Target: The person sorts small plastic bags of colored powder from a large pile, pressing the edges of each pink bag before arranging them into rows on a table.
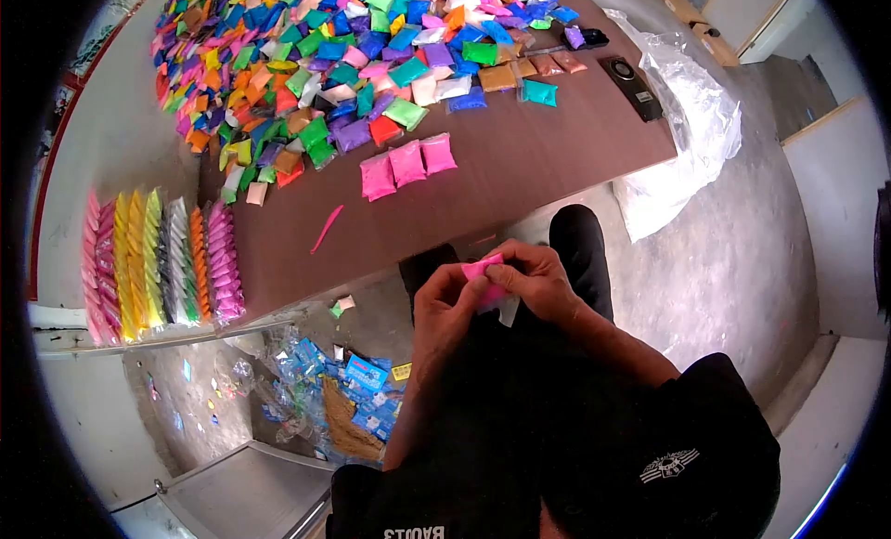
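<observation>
A small pink packet [484, 269] is pinched between both hands over my lap, just off the table's front edge. My left hand [444, 298] grips its left side, and my right hand [540, 281] grips its right side with the thumb on top. A bit of clear plastic [509, 311] hangs below the fingers. On the brown table [371, 246] in front, several pink packets [406, 164] lie side by side. A thin pink tool [327, 229] lies to their left.
A large pile of colourful packets [353, 56] covers the table's far side. Long packed strips [153, 260] stand at the left end. A black device [631, 89] and white plastic bag [682, 140] are at the right. Blue wrappers [367, 376] litter the floor.
</observation>
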A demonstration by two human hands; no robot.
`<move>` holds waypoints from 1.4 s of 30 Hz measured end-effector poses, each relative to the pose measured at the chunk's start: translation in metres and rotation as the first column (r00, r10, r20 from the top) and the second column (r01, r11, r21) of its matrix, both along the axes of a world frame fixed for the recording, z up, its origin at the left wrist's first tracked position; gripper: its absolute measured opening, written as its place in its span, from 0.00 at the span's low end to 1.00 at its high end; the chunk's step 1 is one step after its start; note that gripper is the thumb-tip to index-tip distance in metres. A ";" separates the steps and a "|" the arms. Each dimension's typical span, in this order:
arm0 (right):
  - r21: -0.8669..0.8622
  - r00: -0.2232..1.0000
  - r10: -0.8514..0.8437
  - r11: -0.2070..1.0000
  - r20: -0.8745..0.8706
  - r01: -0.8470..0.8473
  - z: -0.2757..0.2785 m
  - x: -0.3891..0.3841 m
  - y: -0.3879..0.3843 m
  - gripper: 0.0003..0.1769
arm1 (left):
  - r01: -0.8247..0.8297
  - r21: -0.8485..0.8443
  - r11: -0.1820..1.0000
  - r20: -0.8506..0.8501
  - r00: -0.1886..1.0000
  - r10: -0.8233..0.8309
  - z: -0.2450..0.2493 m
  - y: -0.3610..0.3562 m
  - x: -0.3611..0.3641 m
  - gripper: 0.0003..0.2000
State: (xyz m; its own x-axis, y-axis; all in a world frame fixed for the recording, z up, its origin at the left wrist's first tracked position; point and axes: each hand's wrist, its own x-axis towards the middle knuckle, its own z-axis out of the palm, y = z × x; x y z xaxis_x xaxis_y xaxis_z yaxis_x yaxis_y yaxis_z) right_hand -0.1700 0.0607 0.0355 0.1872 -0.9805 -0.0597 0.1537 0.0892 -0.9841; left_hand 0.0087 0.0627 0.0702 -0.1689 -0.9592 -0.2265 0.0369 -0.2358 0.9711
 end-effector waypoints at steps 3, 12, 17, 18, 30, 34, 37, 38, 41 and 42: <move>0.005 1.000 -0.013 1.000 0.023 0.013 -0.006 -0.001 0.000 0.11 | 0.025 -0.014 1.000 0.010 1.000 -0.025 0.001 0.000 -0.003 0.08; 0.086 0.998 -0.042 0.996 0.055 0.037 -0.013 -0.002 0.001 0.13 | 0.103 0.007 0.995 0.057 0.993 -0.104 -0.009 -0.004 0.004 0.08; 0.117 0.992 -0.120 0.986 0.031 0.116 -0.012 -0.001 0.000 0.12 | 0.084 0.056 0.995 -0.005 0.996 -0.084 -0.006 0.000 -0.005 0.10; 0.089 0.991 -0.129 0.988 0.031 0.126 -0.014 -0.001 -0.001 0.12 | 0.097 0.074 0.993 -0.018 0.995 -0.096 -0.010 0.000 -0.003 0.10; 0.130 1.000 -0.029 0.991 0.000 0.028 -0.013 -0.002 0.002 0.17 | 0.102 0.069 0.992 0.093 0.990 -0.108 -0.007 0.000 0.001 0.10; 0.158 0.998 -0.045 0.987 0.037 0.038 -0.022 -0.003 0.001 0.17 | 0.125 0.071 0.990 0.068 0.989 -0.130 -0.014 0.000 0.000 0.11; 0.117 0.996 -0.088 0.990 0.030 0.084 -0.025 -0.001 0.001 0.17 | 0.179 0.085 0.980 0.110 0.976 -0.188 -0.024 -0.001 0.001 0.11; 0.127 0.996 -0.077 0.989 0.045 0.071 -0.024 -0.001 0.001 0.18 | 0.148 0.076 0.986 0.096 0.983 -0.155 -0.027 -0.001 0.000 0.11; 0.175 0.997 -0.047 0.984 0.063 0.036 -0.017 -0.001 0.003 0.19 | 0.109 0.055 0.993 0.072 0.991 -0.113 -0.033 -0.001 0.000 0.10; 0.211 0.997 -0.027 0.977 0.067 0.012 -0.015 -0.001 0.003 0.19 | 0.099 0.041 0.994 0.064 0.993 -0.102 -0.034 -0.001 0.001 0.10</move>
